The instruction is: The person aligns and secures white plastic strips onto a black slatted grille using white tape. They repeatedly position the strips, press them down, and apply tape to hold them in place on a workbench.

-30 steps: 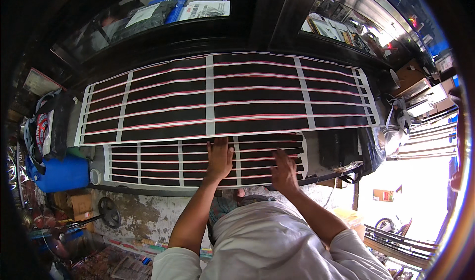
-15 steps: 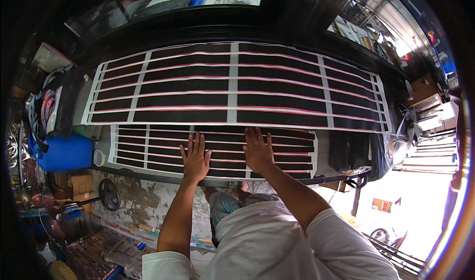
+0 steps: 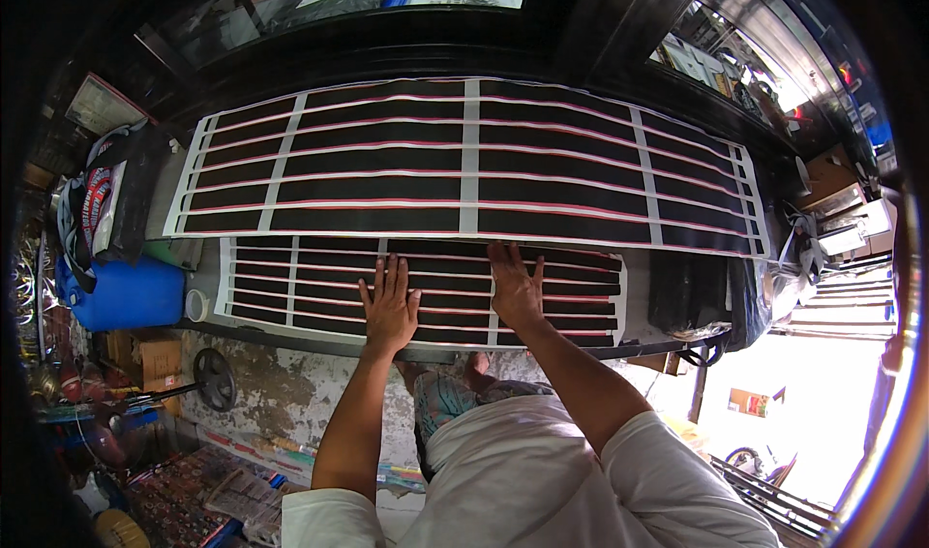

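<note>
A long white sheet (image 3: 261, 283) printed with black bands, thin red lines and pale cross strips lies lengthwise on the dark bench. My left hand (image 3: 390, 318) rests palm down on it, fingers spread and thumb out to the right. To its right, my right hand (image 3: 518, 294) also lies flat on the same sheet, fingertips close to the lower edge of a second sheet. That larger sheet (image 3: 377, 192), with the same banded pattern and grey cross strips, lies beyond and overlaps the far edge of the nearer one. Neither hand grips anything.
A blue jug (image 3: 126, 293) and a small white cup (image 3: 196, 305) are at the left, below a bag with straps (image 3: 97, 199). Black plastic-wrapped bundles (image 3: 689, 294) lie at the bench's right end. A dark framed glass cabinet (image 3: 387, 33) stands behind. A weight plate (image 3: 214, 380) is below left.
The view has shifted and tilted slightly. Both hands stay flat on the nearer sheet, with little visible movement against it.
</note>
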A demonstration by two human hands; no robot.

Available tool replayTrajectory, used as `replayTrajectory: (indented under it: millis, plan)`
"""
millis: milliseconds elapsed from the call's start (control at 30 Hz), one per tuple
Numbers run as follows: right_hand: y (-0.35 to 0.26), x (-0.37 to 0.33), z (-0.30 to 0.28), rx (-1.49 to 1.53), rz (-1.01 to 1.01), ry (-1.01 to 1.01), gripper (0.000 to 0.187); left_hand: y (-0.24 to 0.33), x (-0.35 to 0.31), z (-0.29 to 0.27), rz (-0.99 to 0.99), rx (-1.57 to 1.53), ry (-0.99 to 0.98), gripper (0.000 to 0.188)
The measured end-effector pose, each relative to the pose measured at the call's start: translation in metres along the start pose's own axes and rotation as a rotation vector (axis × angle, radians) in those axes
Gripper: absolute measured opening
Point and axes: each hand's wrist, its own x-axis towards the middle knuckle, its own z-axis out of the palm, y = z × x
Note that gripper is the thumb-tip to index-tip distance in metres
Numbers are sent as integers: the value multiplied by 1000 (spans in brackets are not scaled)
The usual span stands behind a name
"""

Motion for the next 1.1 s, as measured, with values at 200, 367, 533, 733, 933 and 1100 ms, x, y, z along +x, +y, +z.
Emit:
replayTrajectory:
  millis: [200, 367, 533, 733, 933, 1100]
  plan:
    - [-9, -2, 3, 15, 59, 17, 55, -1, -1, 3, -4, -25, 22, 66]
    - [-5, -1, -3, -113, 55, -114, 66, 1, -1, 4, 6, -24, 37, 66]
    - [-8, 3, -40, -194, -63, -289, 79, 1, 1, -1, -7, 3, -20, 66]
    - [-1, -24, -7, -238, -202, -86, 72, 1, 2, -1, 3, 13, -7, 66]
    - [-4, -91, -16, -334, -406, -215, 75, 2, 1, 1, -11, -11, 6, 66]
    - [25, -151, -14, -86, -674, -387, 62, 9, 5, -4, 3, -22, 4, 67]
